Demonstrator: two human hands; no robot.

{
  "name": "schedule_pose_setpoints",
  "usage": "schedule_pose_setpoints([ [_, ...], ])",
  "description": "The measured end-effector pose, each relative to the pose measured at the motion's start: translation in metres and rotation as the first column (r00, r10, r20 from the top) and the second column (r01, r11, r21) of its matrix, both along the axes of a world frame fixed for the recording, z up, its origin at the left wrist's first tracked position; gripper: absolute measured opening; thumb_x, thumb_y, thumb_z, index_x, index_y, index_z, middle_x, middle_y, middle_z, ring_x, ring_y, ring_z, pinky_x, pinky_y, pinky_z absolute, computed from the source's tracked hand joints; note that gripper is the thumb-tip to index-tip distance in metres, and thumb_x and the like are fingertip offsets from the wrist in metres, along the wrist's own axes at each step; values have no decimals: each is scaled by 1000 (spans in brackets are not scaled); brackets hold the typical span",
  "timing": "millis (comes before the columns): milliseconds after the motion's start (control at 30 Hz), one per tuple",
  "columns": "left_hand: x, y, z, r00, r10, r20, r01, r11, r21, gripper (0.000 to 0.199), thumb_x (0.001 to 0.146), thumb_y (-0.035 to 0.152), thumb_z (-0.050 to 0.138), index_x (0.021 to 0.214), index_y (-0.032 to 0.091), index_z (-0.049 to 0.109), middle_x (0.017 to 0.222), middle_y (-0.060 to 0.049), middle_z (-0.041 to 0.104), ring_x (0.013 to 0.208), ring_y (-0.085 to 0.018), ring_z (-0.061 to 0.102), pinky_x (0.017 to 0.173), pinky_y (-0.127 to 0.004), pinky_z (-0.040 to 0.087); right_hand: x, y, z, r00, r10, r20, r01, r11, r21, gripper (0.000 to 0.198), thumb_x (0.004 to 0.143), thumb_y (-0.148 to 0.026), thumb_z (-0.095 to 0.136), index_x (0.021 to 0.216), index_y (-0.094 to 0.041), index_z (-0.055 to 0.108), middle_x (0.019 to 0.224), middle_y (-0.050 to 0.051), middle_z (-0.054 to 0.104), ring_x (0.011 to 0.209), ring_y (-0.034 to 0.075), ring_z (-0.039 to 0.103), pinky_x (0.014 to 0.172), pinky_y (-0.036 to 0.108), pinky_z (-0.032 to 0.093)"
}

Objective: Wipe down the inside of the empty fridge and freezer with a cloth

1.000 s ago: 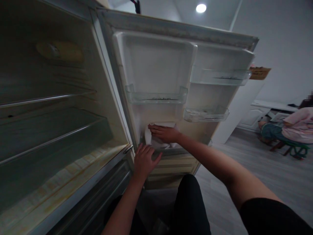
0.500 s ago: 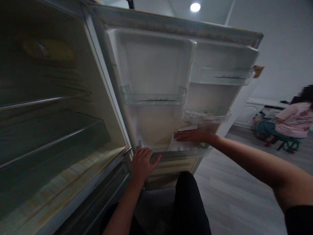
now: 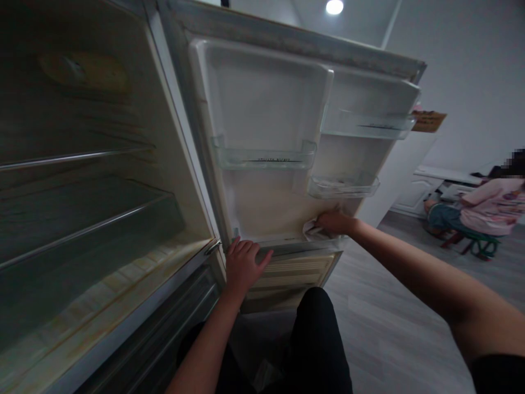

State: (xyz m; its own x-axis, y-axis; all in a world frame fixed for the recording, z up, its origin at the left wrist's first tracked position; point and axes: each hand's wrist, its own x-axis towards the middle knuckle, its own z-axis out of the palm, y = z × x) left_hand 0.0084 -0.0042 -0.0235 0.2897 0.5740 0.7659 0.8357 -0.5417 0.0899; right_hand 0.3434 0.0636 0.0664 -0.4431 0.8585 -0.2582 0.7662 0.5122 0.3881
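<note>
A white cloth [image 3: 315, 231] is bunched under my right hand [image 3: 333, 221], whose fingers are closed on it. That hand is low on the inside of the open fridge door [image 3: 266, 202], just above the bottom door shelf [image 3: 287, 249]. My left hand [image 3: 246, 262] lies at the left end of the same shelf, with its fingers bent over the rim and its thumb out to the side. Clear plastic shelves, among them the left one [image 3: 266, 159] and the lower right one [image 3: 344, 189], sit higher on the door.
To my left is the fridge interior with a glass shelf [image 3: 90, 227] and brownish stains along its front ledge [image 3: 135, 279]. A person [image 3: 488, 205] sits on a green stool [image 3: 484, 243] at the right. My knee [image 3: 318, 328] is below the door on the grey floor [image 3: 389, 317].
My right hand has gone from lying flat on the spread cloth to grasping it bunched, slightly farther right. The door has swung a little relative to my view. My left hand stays on the shelf rim.
</note>
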Motion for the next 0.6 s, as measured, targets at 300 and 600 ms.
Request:
schedule_pose_setpoints([
  [300, 5, 0, 0, 999, 45, -23, -44, 999, 9, 33, 93, 49, 63, 75, 22, 65, 74, -5, 67, 83, -26, 65, 101, -46, 47, -114, 19, -12, 920, 202, -335, -255, 959, -122, 38, 95, -20, 58, 132, -17, 69, 124, 14, 72, 109, 23, 69, 92, 28, 48],
  [600, -9, 2, -12, 998, -7, -67, 13, 996, 84, 29, 93, 46, 63, 98, 18, 67, 95, -11, 72, 96, -31, 66, 99, -48, 48, -215, 41, -41, 772, 250, -584, -354, 933, -70, 29, 91, -16, 64, 116, -1, 68, 114, 23, 73, 98, 25, 69, 85, 31, 50],
])
